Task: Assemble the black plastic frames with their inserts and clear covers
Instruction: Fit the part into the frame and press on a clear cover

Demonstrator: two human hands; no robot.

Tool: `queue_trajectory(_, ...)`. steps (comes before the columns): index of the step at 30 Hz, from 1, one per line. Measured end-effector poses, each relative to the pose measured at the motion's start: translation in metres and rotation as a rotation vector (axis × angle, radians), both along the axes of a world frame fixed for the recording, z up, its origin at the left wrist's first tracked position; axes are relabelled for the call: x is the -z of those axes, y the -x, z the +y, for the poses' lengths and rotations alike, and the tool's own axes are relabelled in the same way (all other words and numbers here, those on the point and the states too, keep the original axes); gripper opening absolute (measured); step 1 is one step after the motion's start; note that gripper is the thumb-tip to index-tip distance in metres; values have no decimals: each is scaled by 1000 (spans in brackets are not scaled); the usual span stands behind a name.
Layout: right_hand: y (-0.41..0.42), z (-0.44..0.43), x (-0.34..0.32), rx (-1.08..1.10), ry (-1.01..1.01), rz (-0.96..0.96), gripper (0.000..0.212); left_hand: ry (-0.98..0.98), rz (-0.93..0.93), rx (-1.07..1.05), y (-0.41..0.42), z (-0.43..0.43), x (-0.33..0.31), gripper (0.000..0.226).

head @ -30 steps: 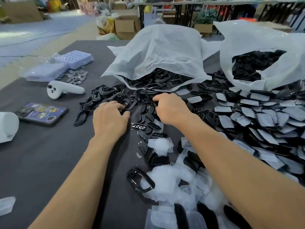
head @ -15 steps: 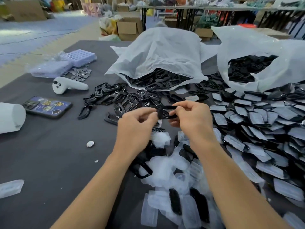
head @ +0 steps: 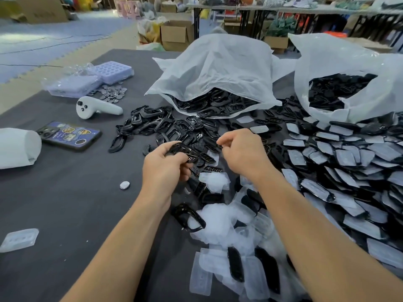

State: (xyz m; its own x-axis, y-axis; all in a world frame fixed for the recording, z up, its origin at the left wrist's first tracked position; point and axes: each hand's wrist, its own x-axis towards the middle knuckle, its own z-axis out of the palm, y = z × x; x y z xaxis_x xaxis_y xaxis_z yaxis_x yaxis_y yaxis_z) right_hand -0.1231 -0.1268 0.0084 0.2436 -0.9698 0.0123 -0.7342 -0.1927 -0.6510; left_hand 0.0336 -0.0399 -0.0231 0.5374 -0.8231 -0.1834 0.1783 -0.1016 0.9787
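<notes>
My left hand (head: 163,168) grips a black plastic frame (head: 182,150) above the dark table (head: 65,214). My right hand (head: 242,154) is just to its right, fingers curled, and seems to pinch a small black insert (head: 217,146) at the fingertips. Loose black frames (head: 152,123) lie in a heap beyond my hands. Clear covers (head: 214,179) and more black inserts lie under and in front of them. One glossy frame (head: 188,217) lies near my left forearm. Finished, film-covered pieces (head: 349,162) spread over the right side.
Two white plastic bags (head: 218,68) (head: 349,62) of black parts stand at the back. On the left are a white controller (head: 98,109), a phone (head: 69,135), a white roll (head: 17,147), small round discs (head: 111,92), blue trays (head: 113,70) and one disc (head: 124,185).
My hands lifted off the heap, came together on a black frame, then drew slightly apart. The left hand now keeps the frame. The view shifted a little nearer.
</notes>
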Motion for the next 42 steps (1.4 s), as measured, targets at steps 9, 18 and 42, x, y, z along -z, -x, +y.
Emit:
queue_trajectory(9, -33, -13, 3, -48, 147, 362, 23, 9, 128, -3, -2, -2, -2, 37)
queue_trajectory(18, -3, 25, -6, 145, 177, -263, 17, -79, -157, 34, 11, 0, 0, 40)
queue_trajectory(42, 28, 72, 19, 91, -73, -724, 12, 42, -150, 281, 51, 17, -12, 30)
